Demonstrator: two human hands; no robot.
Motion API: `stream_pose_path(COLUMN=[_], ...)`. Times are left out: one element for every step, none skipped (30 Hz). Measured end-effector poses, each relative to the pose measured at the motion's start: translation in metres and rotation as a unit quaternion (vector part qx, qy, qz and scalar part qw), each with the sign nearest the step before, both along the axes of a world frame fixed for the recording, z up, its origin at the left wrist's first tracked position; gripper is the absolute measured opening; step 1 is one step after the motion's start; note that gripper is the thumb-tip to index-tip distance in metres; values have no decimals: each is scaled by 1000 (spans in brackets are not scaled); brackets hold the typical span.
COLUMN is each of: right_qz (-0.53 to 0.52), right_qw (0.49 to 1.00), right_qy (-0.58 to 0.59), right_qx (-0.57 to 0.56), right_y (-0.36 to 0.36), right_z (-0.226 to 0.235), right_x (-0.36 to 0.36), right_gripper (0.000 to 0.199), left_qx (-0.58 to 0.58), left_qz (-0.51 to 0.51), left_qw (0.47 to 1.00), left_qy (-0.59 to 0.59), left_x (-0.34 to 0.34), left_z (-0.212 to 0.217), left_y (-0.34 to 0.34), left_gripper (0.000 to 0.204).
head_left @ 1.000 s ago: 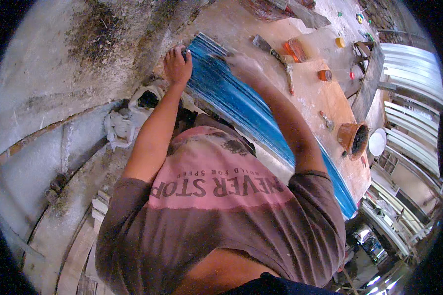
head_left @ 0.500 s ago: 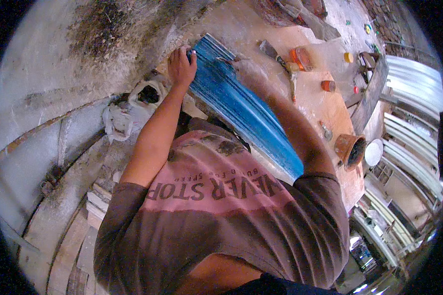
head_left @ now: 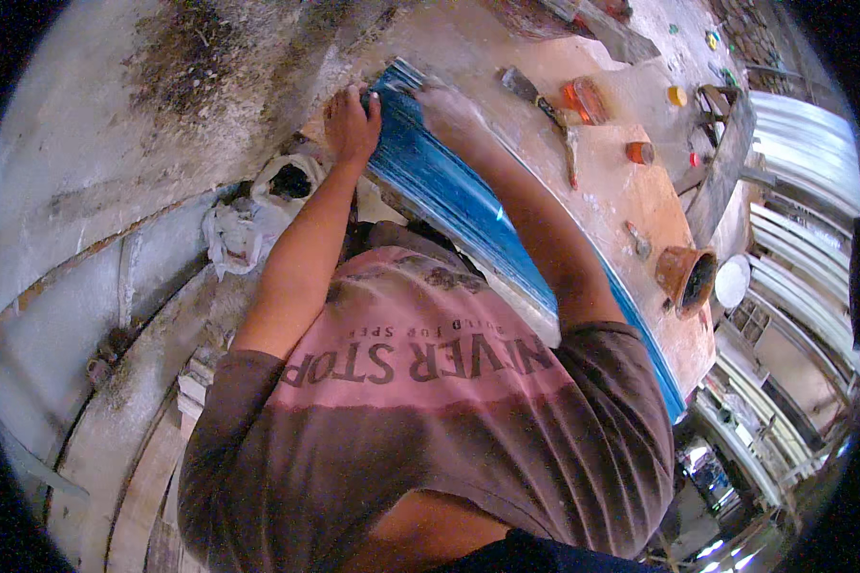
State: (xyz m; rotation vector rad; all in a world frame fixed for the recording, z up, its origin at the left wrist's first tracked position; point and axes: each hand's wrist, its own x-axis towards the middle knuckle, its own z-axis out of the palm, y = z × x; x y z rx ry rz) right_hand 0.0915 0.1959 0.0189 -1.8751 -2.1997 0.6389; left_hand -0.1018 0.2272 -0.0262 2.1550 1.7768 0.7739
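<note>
A long blue board point(head_left: 449, 181) with streaky pale marks lies slantwise in front of me, from the far left to the near right. My left hand point(head_left: 354, 129) grips its far left end, with the fingers curled over the edge. On the same end, my right hand point(head_left: 449, 119) bears down with its fingers bent together. What sits under those fingers is blurred and hidden. Right of that hand lies a scraper point(head_left: 521, 86) with a broad dark blade, and close to it a wood-handled tool point(head_left: 570, 153).
An orange container point(head_left: 583, 100), a small orange jar point(head_left: 640, 153), a yellow cap point(head_left: 677, 95) and a crusted brown pot point(head_left: 686, 277) stand on the worktable point(head_left: 612, 210). White plastic bags point(head_left: 234, 234) are at the left, by a stained wall point(head_left: 76, 162). Long pale lengths point(head_left: 798, 248) are stacked at the right.
My right hand has slid away from me and leftward along the board, toward its far end. My left hand keeps its place. More of the board's near right end now shows.
</note>
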Motion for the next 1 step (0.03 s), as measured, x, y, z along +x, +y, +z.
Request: stream_pose_path(right_qz=[-9], right_qw=[1000], right_qy=[12], right_qx=[-9], right_y=[16], right_z=[-4], right_x=[-9], right_gripper=[27], left_qx=[3], left_qz=[-6], left_qw=[1000], left_qy=[-1], left_x=[3], left_z=[0], left_y=[4], left_gripper=[35])
